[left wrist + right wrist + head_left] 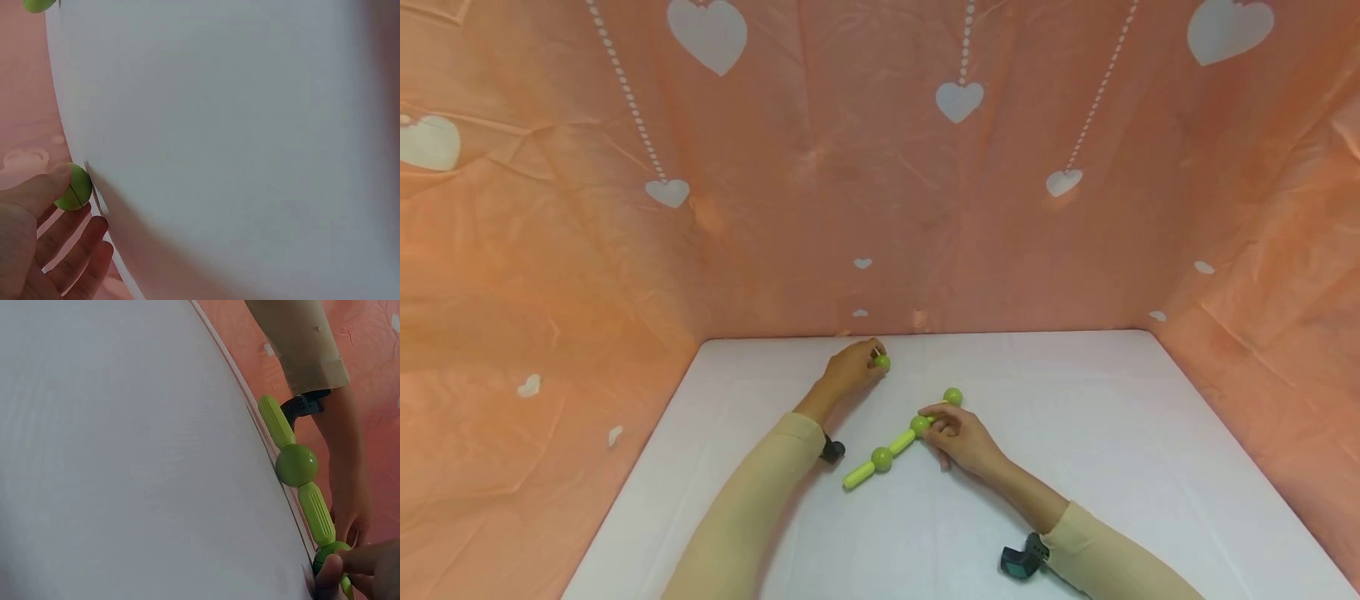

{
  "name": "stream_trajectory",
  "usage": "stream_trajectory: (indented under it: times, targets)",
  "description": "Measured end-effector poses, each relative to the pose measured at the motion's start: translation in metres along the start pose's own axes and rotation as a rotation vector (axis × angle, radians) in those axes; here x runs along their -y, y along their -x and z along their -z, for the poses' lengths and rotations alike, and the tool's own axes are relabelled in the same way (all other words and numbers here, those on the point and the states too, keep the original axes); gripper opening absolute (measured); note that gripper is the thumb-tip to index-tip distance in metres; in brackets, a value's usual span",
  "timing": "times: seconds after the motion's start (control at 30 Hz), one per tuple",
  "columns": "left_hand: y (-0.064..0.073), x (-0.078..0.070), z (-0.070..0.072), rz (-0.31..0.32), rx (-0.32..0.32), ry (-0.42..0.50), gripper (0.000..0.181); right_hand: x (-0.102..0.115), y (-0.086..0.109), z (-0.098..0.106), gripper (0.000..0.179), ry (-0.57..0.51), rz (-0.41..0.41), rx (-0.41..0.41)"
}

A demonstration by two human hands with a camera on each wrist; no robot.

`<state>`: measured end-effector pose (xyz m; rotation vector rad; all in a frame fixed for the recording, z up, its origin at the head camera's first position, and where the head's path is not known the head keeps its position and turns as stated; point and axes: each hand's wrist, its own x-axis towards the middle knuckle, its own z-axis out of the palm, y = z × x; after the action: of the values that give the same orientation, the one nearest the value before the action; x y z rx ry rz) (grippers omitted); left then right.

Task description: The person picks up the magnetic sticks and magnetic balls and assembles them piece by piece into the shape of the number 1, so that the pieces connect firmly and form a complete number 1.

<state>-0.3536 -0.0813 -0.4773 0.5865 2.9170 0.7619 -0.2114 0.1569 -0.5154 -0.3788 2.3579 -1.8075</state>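
Note:
Near the far edge of the table, my left hand (855, 367) pinches a loose green ball (74, 187) between thumb and fingers. A line of green balls joined by ribbed yellow-green rods (859, 475) slants across the table between the hands. My right hand (966, 442) pinches one ball (920, 427) of this line, also seen low in the right wrist view. Beyond those fingers the line goes on to an end ball (952, 397), and the rod between is partly hidden by the hand. A rod forms the near end of the line, next to another ball (297, 465).
A white table (1120, 433) lies under both hands. Behind and at both sides rises an orange cloth (820, 167) printed with white hearts. A dark band with a camera is strapped on each wrist.

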Motion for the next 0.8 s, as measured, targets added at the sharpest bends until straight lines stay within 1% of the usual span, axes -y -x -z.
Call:
stream_trajectory:
  times: [0.2, 0.43, 0.6, 0.7, 0.8]
  targets:
    - [0.009, 0.003, 0.003, 0.001, -0.001, 0.012, 0.032, 0.000, 0.000, 0.000, 0.036, -0.002, -0.003, 0.004]
    - [0.025, -0.002, 0.009, -0.006, -0.011, 0.028, 0.030, 0.001, 0.001, -0.001, 0.040, -0.006, 0.006, 0.002]
    - [0.038, -0.006, 0.013, -0.007, -0.019, 0.027, 0.029, 0.002, 0.003, -0.002, 0.041, 0.036, 0.016, -0.017]
    - [0.047, -0.007, 0.016, -0.010, -0.031, 0.042, 0.028, 0.004, 0.005, -0.003, 0.038, 0.059, 0.015, -0.033]
    - [0.054, -0.006, 0.018, -0.029, -0.048, 0.045, 0.027, 0.006, 0.006, -0.004, 0.033, 0.080, 0.015, -0.053]
